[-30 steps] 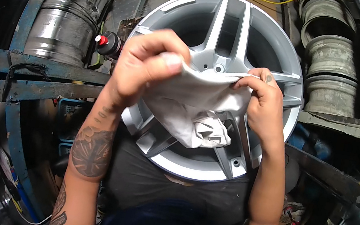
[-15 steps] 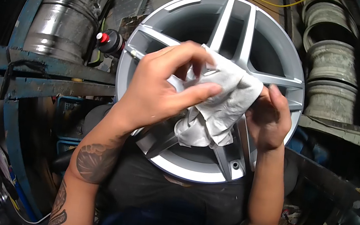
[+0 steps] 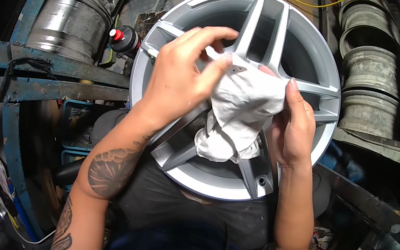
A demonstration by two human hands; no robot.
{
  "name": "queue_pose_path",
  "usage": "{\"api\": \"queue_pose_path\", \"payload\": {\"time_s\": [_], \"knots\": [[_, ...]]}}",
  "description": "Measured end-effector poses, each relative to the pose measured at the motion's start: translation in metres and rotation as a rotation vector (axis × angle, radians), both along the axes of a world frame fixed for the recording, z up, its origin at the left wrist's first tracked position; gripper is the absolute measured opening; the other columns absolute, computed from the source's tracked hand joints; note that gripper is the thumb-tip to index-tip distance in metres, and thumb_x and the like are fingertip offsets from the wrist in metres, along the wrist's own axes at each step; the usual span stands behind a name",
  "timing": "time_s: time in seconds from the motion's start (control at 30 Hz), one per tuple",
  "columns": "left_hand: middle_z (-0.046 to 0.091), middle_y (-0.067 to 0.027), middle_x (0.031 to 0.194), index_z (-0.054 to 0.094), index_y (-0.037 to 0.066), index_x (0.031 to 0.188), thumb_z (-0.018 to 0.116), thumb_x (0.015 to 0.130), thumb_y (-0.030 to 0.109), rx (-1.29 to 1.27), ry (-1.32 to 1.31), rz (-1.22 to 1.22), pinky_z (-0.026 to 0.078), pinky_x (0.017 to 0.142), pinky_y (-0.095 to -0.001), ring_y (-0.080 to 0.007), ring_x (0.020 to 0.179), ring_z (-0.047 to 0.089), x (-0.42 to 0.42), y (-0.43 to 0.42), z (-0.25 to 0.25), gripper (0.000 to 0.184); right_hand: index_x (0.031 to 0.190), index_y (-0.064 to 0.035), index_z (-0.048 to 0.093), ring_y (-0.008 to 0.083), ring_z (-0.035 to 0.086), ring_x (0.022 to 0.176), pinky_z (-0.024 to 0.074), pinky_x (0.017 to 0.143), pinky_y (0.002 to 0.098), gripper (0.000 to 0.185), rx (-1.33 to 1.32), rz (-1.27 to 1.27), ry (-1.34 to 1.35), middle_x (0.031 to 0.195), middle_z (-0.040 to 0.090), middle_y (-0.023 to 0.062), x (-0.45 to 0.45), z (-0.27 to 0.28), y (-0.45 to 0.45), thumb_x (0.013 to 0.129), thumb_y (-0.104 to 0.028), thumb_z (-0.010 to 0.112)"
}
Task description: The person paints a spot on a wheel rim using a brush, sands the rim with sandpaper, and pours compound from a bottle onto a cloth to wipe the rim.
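A silver alloy wheel rim [image 3: 205, 187] with paired spokes lies face up at my lap. Over its centre hangs a crumpled white cloth [image 3: 248, 96], with a small dark mark near its top edge. My left hand [image 3: 179, 73] has the cloth's upper left corner between a slightly blurred thumb and the curled fingers; the index finger arches above, apart from the thumb. On the other side, my right hand [image 3: 297, 121] pinches the cloth's right edge, thumb in front and fingers partly hidden behind. The cloth's lower folds drape over the hub and lower spokes.
A dark bottle with a red and white cap [image 3: 125, 39] stands left of the rim. Stacked metal rims [image 3: 80, 2] fill the left rack, and more dull rims [image 3: 372, 75] the right. Blue metal bars [image 3: 44, 65] run alongside. A yellow cable [image 3: 296, 2] crosses behind.
My left hand has risen, drawing the cloth's upper left corner up and left. My right thumb has come down onto the cloth's right edge. The rim has barely shifted.
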State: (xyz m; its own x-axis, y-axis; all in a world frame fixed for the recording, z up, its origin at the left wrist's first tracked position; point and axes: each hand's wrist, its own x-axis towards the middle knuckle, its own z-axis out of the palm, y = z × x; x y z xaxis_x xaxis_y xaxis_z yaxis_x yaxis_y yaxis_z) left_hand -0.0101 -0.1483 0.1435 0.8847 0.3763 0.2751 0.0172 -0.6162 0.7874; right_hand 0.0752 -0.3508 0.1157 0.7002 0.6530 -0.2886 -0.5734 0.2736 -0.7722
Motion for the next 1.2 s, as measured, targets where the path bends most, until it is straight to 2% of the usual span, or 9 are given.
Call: {"api": "queue_pose_path", "payload": {"time_s": [0.17,0.27,0.43,0.53,0.6,0.73,0.93,1.07,1.2], "knots": [[0.072,-0.0134,0.100,0.068,0.001,0.113,0.077,0.085,0.012,0.232,-0.053,-0.362,0.052,0.085,-0.0443,-0.0374,0.097,0.065,-0.001,-0.023,-0.027,0.032,0.137,0.0144,0.056,0.0225,0.061,0.123,0.0435,0.110,0.0358,0.049,0.057,-0.033,-0.100,0.139,0.061,0.0206,-0.003,0.004,-0.004,0.108,-0.025,0.051],[0.072,-0.0068,0.102,0.068,-0.002,0.116,0.065,0.097,0.008,-0.800,0.189,-0.677,0.051,0.089,-0.0301,-0.0113,0.102,0.063,0.002,-0.030,-0.020,0.021,0.136,0.0175,0.054,0.0301,0.055,0.132,0.0413,0.113,0.0414,0.067,0.140,0.046,-0.094,0.145,0.055,0.0283,-0.002,0.012,-0.017,0.101,-0.039,0.057],[0.067,-0.0028,0.112,0.066,0.003,0.123,0.065,0.091,-0.003,-1.368,0.209,-0.969,0.049,0.095,-0.0282,-0.0122,0.106,0.061,0.002,-0.055,-0.046,0.032,0.152,0.0136,0.033,0.0349,0.039,0.146,0.0256,0.123,0.0427,0.098,0.077,0.524,-0.547,0.156,0.040,0.0277,0.002,0.002,-0.053,0.099,-0.068,0.044],[0.071,-0.0106,0.100,0.067,0.003,0.105,0.058,0.101,0.011,-0.985,-0.155,-0.759,0.053,0.088,-0.0325,-0.0214,0.097,0.068,0.014,-0.084,-0.086,0.013,0.141,0.0073,0.047,0.0366,0.052,0.132,0.0302,0.119,0.0479,0.091,0.104,0.400,-0.470,0.128,0.059,0.0206,0.006,-0.011,-0.049,0.099,-0.073,0.043],[0.075,-0.0164,0.089,0.070,0.006,0.094,0.050,0.105,0.035,-0.614,0.339,-0.615,0.055,0.082,-0.0469,-0.0374,0.088,0.072,0.003,-0.069,-0.051,0.037,0.135,0.0040,0.051,0.0289,0.055,0.110,0.0381,0.108,0.0440,0.062,0.057,0.131,-0.426,0.115,0.057,0.0136,0.006,-0.009,-0.047,0.107,-0.051,0.048],[0.071,-0.0195,0.075,0.072,0.008,0.095,0.056,0.098,0.051,0.285,0.170,-0.375,0.056,0.072,-0.0513,-0.0381,0.071,0.072,-0.001,-0.053,-0.046,0.046,0.142,0.0055,0.046,0.0130,0.045,0.081,0.0452,0.077,0.0282,0.049,0.091,-0.225,-0.301,0.104,0.053,0.0067,0.042,-0.006,-0.071,0.105,-0.025,0.057],[0.074,-0.0200,0.110,0.075,0.010,0.117,0.061,0.089,0.051,0.036,0.065,0.726,0.055,0.094,-0.0486,-0.0377,0.108,0.070,-0.003,0.159,-0.020,0.052,0.148,0.0026,0.050,0.0135,0.068,0.086,0.0558,0.074,0.0260,0.051,-0.242,-0.041,-0.388,0.115,0.071,0.0135,0.036,-0.017,-0.055,0.100,-0.011,0.061],[0.070,-0.0196,0.128,0.070,0.005,0.130,0.081,0.066,0.073,-0.040,0.642,0.533,0.049,0.106,-0.0412,-0.0319,0.122,0.066,-0.039,0.249,-0.127,0.094,0.123,0.0056,0.068,0.0143,0.070,0.089,0.0543,0.083,0.0288,0.031,-0.261,0.234,-0.380,0.103,0.076,0.0107,-0.007,-0.011,-0.009,0.096,-0.007,0.061],[0.075,-0.0206,0.111,0.075,-0.001,0.109,0.082,0.070,0.061,0.270,0.886,0.546,0.055,0.091,-0.0415,-0.0298,0.103,0.071,-0.025,0.247,-0.115,0.074,0.124,0.0082,0.066,0.0184,0.070,0.086,0.0566,0.078,0.0313,0.031,-0.074,0.010,-0.368,0.105,0.074,0.0158,0.012,-0.006,-0.005,0.097,-0.007,0.061]]}}
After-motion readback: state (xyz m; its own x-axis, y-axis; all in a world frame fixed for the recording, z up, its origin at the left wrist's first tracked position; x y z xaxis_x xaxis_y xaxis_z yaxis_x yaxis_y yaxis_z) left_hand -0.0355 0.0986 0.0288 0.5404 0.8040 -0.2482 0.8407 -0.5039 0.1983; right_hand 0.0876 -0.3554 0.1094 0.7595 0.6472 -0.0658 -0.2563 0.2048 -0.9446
